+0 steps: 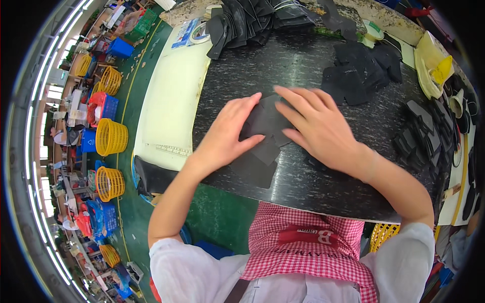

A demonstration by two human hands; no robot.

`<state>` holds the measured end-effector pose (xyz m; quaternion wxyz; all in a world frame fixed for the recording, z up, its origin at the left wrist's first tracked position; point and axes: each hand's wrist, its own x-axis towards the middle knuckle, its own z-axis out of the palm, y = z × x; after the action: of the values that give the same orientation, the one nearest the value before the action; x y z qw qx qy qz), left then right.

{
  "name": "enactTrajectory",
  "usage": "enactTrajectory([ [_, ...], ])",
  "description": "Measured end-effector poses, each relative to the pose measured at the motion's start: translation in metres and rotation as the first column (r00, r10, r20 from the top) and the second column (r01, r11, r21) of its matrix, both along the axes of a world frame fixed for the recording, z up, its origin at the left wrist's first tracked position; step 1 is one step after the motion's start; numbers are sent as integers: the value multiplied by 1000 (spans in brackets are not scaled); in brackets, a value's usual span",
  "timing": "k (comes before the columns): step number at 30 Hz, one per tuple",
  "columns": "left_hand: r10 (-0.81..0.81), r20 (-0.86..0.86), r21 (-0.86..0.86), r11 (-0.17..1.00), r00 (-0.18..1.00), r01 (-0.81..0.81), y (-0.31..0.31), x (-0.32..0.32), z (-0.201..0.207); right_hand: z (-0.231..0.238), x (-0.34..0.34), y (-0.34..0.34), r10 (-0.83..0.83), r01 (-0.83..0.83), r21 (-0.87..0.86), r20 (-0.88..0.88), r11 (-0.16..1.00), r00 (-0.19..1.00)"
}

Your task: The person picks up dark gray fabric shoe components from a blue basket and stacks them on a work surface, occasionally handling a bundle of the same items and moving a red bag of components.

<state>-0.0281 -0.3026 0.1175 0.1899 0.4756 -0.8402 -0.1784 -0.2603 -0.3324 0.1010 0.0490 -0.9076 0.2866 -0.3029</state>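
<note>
Dark grey flat cut pieces (269, 120) of sheet material lie overlapping on the black speckled tabletop in front of me. My left hand (227, 132) rests along their left edge, its thumb stretched apart from the fingers and touching the pieces. Over their right side is my right hand (321, 123), fingers spread and slightly blurred, its fingertips at the edge of the top piece. Whether those fingertips press on it, I cannot tell. Another dark piece (256, 166) sticks out below, toward the table's near edge.
Loose stacks of black pieces lie at the back (242, 22), at the far right (356, 70) and on the right (427, 134). A roll of tape (199, 33) sits at the back left. A pale board (174, 101) flanks the tabletop; yellow baskets (111, 136) stand on the green floor.
</note>
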Motion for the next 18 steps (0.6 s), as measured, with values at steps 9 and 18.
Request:
enactTrajectory([
  [9,44,13,-151,988,999,-42,10,1,-21,-2,11,-17,8,-5,329,-8,944,1000],
  [18,107,-47,-75,991,993,-111,13,0,-24,5,15,-10,109,-90,285,-52,954,993],
])
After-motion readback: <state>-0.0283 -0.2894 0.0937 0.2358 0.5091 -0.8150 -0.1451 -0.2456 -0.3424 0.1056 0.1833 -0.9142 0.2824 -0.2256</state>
